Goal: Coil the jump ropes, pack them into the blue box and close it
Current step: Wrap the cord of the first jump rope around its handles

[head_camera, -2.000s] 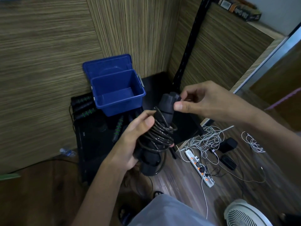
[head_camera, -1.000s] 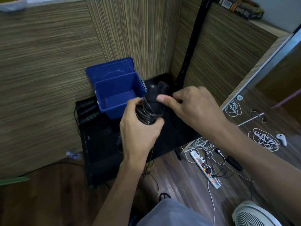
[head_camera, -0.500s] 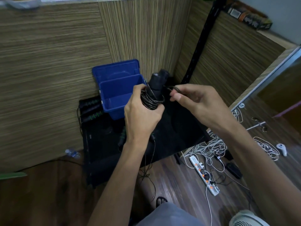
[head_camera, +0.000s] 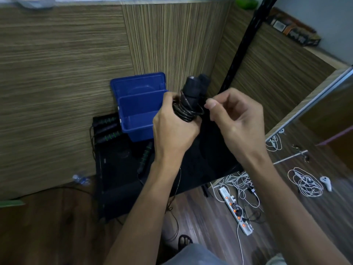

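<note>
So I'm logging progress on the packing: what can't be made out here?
Head view only:
- Jump rope handles' lower ends: wrapped by the left hand.
- Whether the right hand pinches the cord's end: fingers curl over it.
- Blue box floor near its right wall: behind the left hand.

Two bare forearms, no sleeves — seen from the head camera

The left hand (head_camera: 172, 134) and right hand (head_camera: 236, 121) wear no gloves, rings, watch or wristbands — both forearms run uncovered from wrist to the frame's lower edge, with no cuff in sight. At the bottom, between the arms, a rounded patch of light grey-blue fabric (head_camera: 193, 255) shows, apparently clothing on the lap or knee. Just above it a dark sandal (head_camera: 184, 241) with toes visible rests on the floor.
</note>
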